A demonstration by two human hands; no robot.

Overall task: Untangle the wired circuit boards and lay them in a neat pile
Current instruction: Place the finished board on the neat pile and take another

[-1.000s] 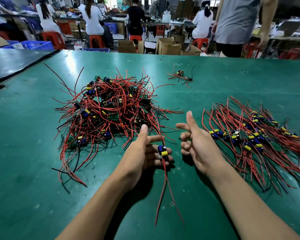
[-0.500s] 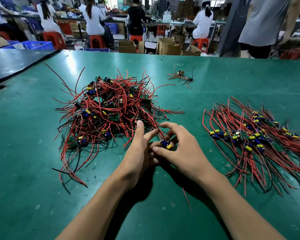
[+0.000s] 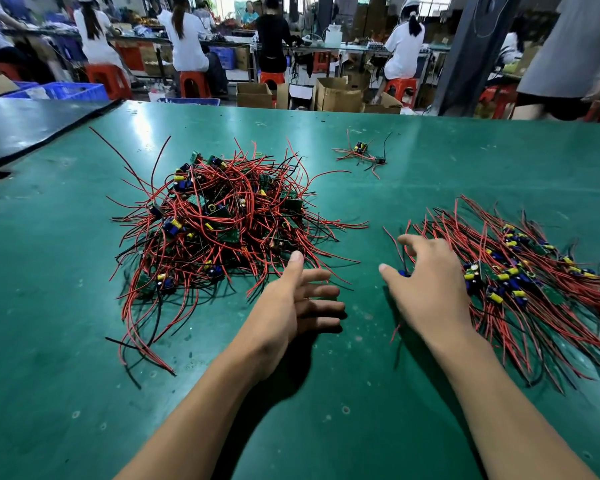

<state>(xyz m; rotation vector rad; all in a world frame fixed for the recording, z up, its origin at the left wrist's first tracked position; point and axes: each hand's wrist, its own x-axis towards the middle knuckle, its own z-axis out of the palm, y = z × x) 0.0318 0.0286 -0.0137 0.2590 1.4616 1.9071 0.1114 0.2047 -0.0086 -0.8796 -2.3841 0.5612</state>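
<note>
left hand [image 3: 291, 303] loose, fingers spread, holding nothing, just beside the tangled heap [image 3: 222, 230] of red-wired boards | right hand [image 3: 426, 292] curled over one wired circuit board [image 3: 403, 273], mostly hidden under the palm, at the left edge of the neat pile [image 3: 534, 271] | hands apart | stray boards [image 3: 361, 150] farther back on the green surface [image 3: 66, 306]

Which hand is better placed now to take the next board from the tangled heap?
Left, probably. The left hand is open and empty, close to the near edge of the tangled heap. The right hand covers a board beside the neat pile, farther from the heap.
</note>
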